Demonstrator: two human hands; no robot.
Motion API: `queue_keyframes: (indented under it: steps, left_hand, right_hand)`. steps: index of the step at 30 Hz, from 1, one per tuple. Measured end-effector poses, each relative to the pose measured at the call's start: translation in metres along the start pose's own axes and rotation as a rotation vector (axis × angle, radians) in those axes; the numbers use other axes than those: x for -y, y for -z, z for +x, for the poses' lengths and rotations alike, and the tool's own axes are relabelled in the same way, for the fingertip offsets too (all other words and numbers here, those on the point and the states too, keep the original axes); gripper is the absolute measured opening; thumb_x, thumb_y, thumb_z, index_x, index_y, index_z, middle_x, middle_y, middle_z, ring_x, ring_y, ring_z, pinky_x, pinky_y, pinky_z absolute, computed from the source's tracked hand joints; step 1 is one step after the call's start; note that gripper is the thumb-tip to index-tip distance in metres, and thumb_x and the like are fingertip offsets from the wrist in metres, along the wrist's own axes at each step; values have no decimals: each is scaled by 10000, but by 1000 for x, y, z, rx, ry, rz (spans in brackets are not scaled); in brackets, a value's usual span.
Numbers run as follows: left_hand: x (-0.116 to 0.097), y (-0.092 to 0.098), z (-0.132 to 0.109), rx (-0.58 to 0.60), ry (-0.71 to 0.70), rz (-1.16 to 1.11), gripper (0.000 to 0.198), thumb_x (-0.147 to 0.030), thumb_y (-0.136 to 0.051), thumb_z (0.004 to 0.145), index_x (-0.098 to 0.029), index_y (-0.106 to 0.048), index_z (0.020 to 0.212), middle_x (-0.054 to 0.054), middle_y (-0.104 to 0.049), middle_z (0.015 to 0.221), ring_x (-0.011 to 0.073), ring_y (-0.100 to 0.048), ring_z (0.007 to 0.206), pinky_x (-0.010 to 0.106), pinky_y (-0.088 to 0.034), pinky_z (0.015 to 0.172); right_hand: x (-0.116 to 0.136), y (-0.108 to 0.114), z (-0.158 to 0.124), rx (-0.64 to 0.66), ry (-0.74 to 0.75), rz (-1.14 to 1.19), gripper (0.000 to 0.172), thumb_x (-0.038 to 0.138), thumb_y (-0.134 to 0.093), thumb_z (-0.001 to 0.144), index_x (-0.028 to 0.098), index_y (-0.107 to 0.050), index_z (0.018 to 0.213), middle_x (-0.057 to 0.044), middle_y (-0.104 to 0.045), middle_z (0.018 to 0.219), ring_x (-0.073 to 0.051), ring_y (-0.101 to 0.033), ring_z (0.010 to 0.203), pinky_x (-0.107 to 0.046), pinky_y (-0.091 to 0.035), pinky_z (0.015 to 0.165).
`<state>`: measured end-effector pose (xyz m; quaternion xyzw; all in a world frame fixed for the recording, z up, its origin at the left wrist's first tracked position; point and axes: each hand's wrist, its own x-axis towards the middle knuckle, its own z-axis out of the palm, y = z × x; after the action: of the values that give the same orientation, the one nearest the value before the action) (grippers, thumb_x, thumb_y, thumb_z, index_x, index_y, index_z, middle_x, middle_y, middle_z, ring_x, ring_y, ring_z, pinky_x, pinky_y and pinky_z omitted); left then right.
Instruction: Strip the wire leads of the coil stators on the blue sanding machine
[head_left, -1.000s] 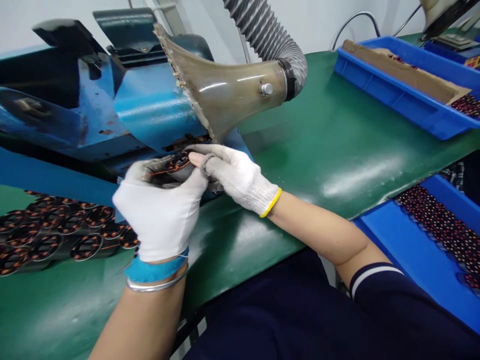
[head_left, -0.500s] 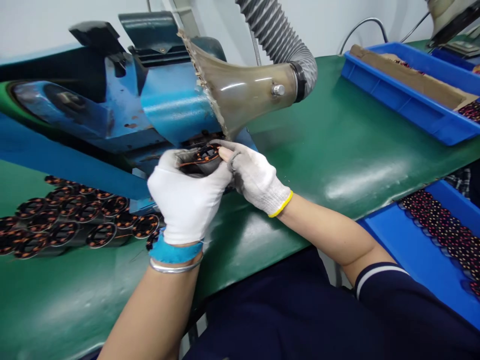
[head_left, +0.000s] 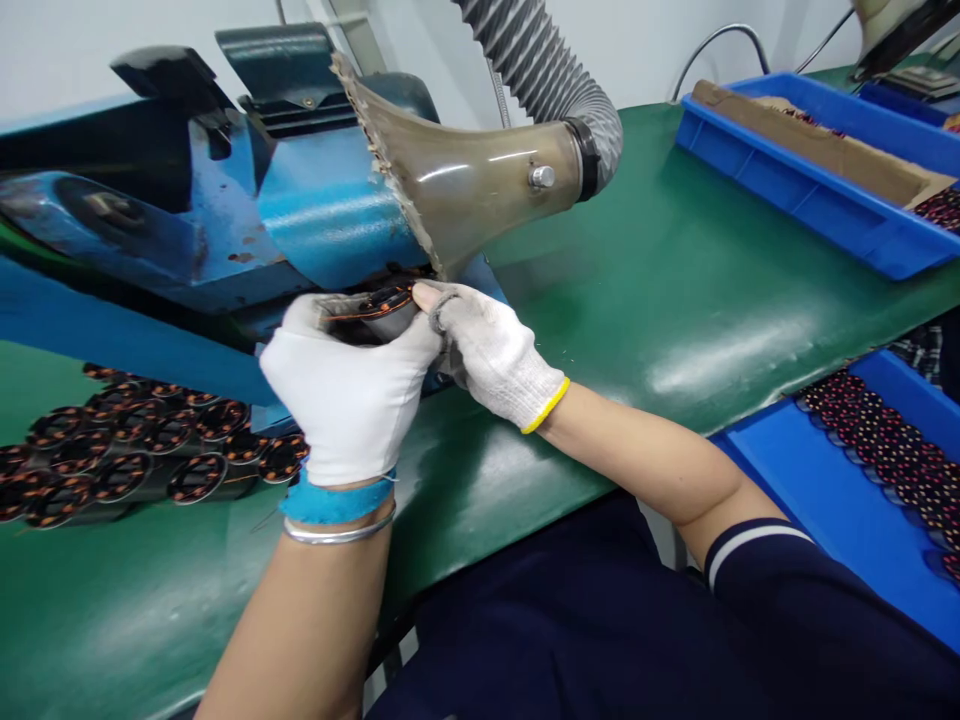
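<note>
Both my hands wear white gloves and hold a motor stator [head_left: 391,320], a dark metal ring with orange-copper wire at its rim. My left hand [head_left: 345,385] wraps round it from the near left side. With bare fingertip and thumb showing, my right hand [head_left: 487,345] pinches the stator's right edge and wire. They work right under the blue machine [head_left: 337,200], at the lower lip of its clear brownish hood [head_left: 480,185]. The far side of the stator and the fingers behind it are hidden.
Several similar stators [head_left: 199,478] stand grouped on the green table [head_left: 600,310] at left. A grey ribbed hose [head_left: 540,70] joins the hood. One blue crate [head_left: 795,190] with cardboard sits at back right; another blue bin [head_left: 795,490] holding rows of parts is below the table edge.
The stator has tipped so less of its open top shows. Both hands keep their grip on it under the hood. The whole view has shifted slightly.
</note>
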<state>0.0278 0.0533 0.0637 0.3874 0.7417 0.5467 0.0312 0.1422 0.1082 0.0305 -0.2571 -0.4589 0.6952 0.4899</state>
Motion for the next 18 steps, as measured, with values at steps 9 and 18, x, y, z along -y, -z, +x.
queue_keyframes:
  steps: [9,18]
  left_hand:
    - [21,10,-35,16,-65,3,562,-709,-971,775,-286,-750,1070,83,-912,1055,356,-911,1001,541,-788,1006]
    - [13,13,-7,-9,48,141,541,-648,-1002,678,-312,-653,917,65,-855,965,377,-875,1027,549,-775,1001]
  right_hand:
    - [-8,5,-18,88,-187,126,585,513,-1208,854,240,-889,1261,-21,-923,1074,-234,-877,975,-362,-818,974]
    - [-5,-8,-11,77,-241,125,606,414,-1236,800,247,-861,1246,-44,-945,1201,-307,-904,1259,-476,-754,1299]
